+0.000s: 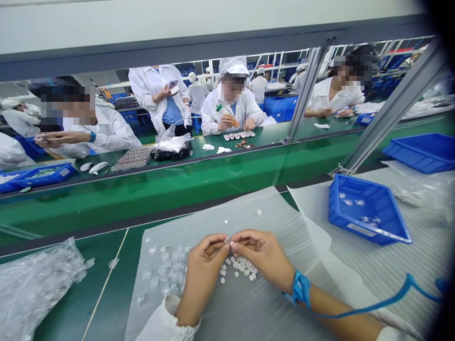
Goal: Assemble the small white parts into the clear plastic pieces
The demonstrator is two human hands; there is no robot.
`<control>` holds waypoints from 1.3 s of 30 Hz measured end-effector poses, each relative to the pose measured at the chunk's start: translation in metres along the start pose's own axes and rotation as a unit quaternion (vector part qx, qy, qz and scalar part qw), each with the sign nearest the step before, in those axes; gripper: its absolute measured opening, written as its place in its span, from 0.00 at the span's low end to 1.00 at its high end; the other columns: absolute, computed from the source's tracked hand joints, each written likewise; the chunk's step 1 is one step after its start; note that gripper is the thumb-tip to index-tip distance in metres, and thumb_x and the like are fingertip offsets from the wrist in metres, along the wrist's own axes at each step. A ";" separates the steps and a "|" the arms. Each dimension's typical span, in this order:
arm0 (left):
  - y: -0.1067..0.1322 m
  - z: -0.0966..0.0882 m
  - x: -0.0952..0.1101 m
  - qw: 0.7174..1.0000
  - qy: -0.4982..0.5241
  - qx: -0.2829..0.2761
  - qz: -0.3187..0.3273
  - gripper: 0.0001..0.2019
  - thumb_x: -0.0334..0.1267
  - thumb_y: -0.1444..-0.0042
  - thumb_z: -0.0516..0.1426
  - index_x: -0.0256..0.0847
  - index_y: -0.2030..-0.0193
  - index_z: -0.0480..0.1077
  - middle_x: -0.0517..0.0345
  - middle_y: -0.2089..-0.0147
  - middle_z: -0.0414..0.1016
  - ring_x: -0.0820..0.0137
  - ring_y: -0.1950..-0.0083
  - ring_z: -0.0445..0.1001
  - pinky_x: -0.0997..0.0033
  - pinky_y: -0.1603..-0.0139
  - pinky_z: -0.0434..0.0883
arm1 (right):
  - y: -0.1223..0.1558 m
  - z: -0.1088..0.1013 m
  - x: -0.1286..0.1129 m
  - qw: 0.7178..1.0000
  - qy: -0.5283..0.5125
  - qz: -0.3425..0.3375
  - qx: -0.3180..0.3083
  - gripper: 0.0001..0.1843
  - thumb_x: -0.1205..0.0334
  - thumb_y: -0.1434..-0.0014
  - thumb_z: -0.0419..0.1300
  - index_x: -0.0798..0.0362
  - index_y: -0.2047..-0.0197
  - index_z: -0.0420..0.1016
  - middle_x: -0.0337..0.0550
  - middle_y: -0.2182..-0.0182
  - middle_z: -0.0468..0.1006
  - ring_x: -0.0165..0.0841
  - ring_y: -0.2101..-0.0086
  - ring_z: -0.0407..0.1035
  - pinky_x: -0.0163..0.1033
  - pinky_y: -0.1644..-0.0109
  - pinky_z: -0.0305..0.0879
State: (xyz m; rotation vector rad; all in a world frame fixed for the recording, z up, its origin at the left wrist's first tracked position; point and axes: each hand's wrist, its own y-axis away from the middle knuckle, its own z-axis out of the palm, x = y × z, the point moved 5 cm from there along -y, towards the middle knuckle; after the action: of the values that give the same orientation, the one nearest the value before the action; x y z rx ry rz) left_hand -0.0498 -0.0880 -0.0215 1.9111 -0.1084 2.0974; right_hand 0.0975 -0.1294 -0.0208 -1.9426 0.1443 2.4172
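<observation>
My left hand (203,270) and my right hand (265,258) meet fingertip to fingertip over a white foam sheet (245,218). Together they pinch a tiny clear part (227,240). Both hands have their fingers curled closed. Just below the fingers lies a small pile of white round pieces (241,268). To the left of it lie several clear plastic caps (167,272). A blue wrist strap (300,288) with a coiled cord circles my right wrist.
A blue tray (369,227) holding a few clear parts sits at the right on another foam sheet. A plastic bag of clear parts (31,284) lies at the left. A green conveyor belt (177,184) runs across, with several people in white coats seated beyond it.
</observation>
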 end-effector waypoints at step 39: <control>0.002 0.006 0.006 0.994 -0.001 -0.107 -0.004 0.11 0.42 0.50 0.68 0.40 0.61 0.83 0.54 0.66 0.78 0.68 0.67 0.78 0.71 0.62 0.76 | -0.006 -0.006 -0.007 0.991 -0.042 0.095 -0.082 0.18 0.53 0.56 0.75 0.58 0.68 0.80 0.43 0.75 0.82 0.32 0.73 0.77 0.37 0.65 0.76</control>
State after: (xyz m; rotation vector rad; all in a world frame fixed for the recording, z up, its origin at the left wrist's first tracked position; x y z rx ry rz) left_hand -0.0451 -0.0899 -0.0149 1.7849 -0.3122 1.9889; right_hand 0.1050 -0.1239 -0.0155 -1.9692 0.1380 2.7082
